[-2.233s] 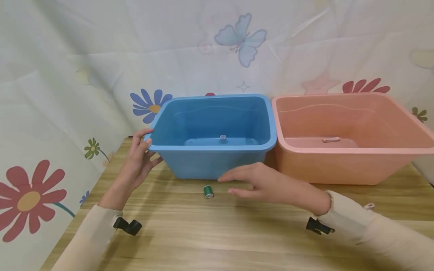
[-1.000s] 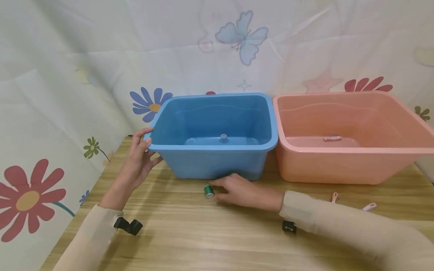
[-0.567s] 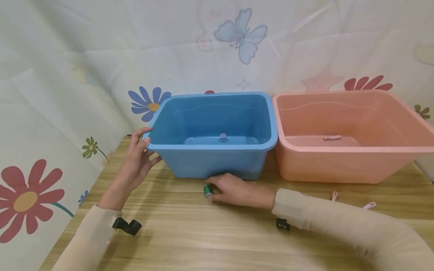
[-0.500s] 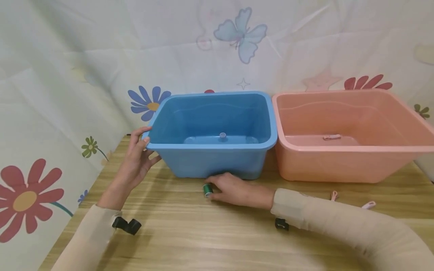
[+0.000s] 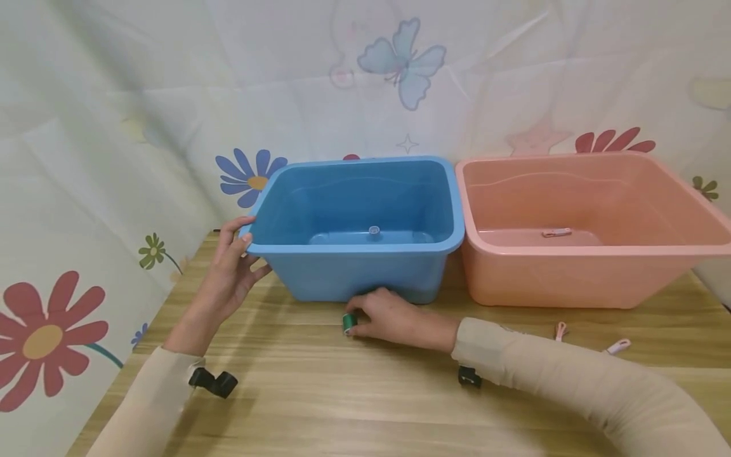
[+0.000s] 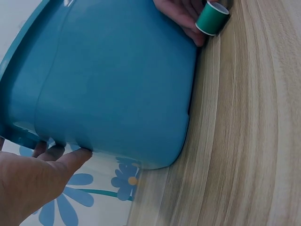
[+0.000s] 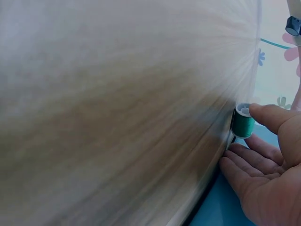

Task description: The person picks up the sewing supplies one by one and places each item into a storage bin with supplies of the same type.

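Note:
My right hand [image 5: 388, 317] pinches a small spool of green thread [image 5: 349, 324] between thumb and forefinger, just in front of the blue tub. The right wrist view shows the thumb against one white end of the spool [image 7: 243, 123], with the other fingers spread below. At the left, my left hand [image 5: 231, 266] holds the rim of the blue tub [image 5: 354, 247]; its fingers lie along the tub's outer side in the left wrist view. A small whitish spool-like piece [image 5: 374, 231] lies on the tub's floor.
A pink tub [image 5: 571, 279] stands against the blue one on the right, with a pinkish clip [image 5: 556, 233] inside. Two more clips, one pink [image 5: 560, 331] and one pale [image 5: 619, 346], lie on the wooden table [image 5: 320, 393] behind the right sleeve. A patterned curtain hangs behind.
My right hand has moved left to the green spool, and its thumb and forefinger have closed on it. The left hand has stayed on the blue tub's rim.

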Demonstrator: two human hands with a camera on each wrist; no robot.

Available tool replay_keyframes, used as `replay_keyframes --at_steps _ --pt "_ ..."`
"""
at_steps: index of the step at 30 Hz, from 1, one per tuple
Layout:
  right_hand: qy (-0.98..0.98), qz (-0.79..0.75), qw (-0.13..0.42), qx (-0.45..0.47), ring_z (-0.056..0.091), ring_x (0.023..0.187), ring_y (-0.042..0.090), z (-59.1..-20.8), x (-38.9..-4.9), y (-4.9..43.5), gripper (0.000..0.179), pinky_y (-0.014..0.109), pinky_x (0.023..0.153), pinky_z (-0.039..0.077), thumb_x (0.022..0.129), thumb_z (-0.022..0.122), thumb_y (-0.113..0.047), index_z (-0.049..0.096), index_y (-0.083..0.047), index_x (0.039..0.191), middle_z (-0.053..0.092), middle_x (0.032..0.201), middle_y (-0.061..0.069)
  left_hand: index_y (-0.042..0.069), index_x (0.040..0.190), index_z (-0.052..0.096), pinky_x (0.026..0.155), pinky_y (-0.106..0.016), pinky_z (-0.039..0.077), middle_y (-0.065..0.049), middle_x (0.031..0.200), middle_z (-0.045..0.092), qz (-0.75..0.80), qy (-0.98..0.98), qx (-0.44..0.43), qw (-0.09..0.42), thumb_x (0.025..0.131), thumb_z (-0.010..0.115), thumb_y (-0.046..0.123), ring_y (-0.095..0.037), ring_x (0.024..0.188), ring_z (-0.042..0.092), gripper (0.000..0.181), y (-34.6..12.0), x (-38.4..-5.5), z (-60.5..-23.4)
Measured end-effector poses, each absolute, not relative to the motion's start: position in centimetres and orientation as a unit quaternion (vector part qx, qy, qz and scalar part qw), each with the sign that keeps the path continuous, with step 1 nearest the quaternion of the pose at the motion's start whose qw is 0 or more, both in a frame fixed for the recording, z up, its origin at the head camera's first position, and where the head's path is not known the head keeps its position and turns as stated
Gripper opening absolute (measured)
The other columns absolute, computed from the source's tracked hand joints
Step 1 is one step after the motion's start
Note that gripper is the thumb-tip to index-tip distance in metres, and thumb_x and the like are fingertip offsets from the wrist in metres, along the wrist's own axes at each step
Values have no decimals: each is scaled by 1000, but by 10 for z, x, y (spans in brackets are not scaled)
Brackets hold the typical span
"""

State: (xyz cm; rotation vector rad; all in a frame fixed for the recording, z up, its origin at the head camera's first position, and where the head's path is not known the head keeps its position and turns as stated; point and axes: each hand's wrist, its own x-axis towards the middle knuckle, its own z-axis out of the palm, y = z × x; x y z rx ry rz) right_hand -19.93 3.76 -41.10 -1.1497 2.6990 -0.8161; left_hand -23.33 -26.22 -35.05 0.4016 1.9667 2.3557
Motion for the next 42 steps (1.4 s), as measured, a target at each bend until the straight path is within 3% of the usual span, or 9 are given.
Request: replay_keyframes --at_steps 4,7,10,15,18,29,35,42 --pt "892 -266 36 -363 63 84 13 -413 -197 38 35 30 80 53 90 80 -30 72 -9 117 74 99 -1 33 139 39 108 -64 32 -3 164 14 759 638 127 21 108 43 23 -41 147 28 33 -260 -234 -350" --pt "902 -255 39 -347 58 79 12 -413 -195 35 39 29 76 51 89 81 -31 72 -10 121 72 96 -2 33 139 39 109 -67 26 -3 163 14 760 638 124 20 107 44 25 -41 146 29 34 -260 -235 -348" --pt "909 -233 48 -342 53 74 11 -414 -192 32 39 27 71 49 89 80 -32 71 -11 121 67 88 -5 33 139 39 109 -64 29 -3 163 14 761 637 122 22 107 45 25 -41 146 28 34 -260 -234 -349" --pt "914 -191 37 -357 52 69 10 -416 -191 27 27 26 67 48 94 75 -34 71 -15 113 55 72 -8 32 140 39 100 -47 46 -4 163 14 764 633 123 23 107 44 23 -40 147 28 34 -262 -233 -350" --pt "913 -193 27 -357 54 70 9 -417 -193 27 27 26 68 49 94 75 -33 73 -15 114 59 75 -9 31 140 39 95 -40 50 -4 163 15 769 627 125 24 108 44 23 -40 147 28 34 -263 -233 -351" --pt "905 -244 15 -349 56 75 6 -419 -196 34 34 24 74 50 89 79 -36 76 -16 116 73 95 -9 31 141 38 94 -39 51 -4 164 13 768 625 136 30 108 44 23 -41 148 27 34 -262 -232 -350" --pt "901 -263 11 -346 55 73 7 -416 -197 36 29 24 72 50 88 81 -34 76 -17 111 72 91 -9 30 141 39 94 -38 52 -5 164 14 766 627 139 26 108 44 22 -41 147 28 34 -261 -233 -349" --pt "879 -329 22 -344 70 86 8 -413 -192 40 24 25 79 54 83 86 -24 76 -16 103 76 91 -5 31 140 40 94 -40 51 -5 163 16 763 633 131 19 108 44 22 -40 145 31 33 -260 -232 -350"
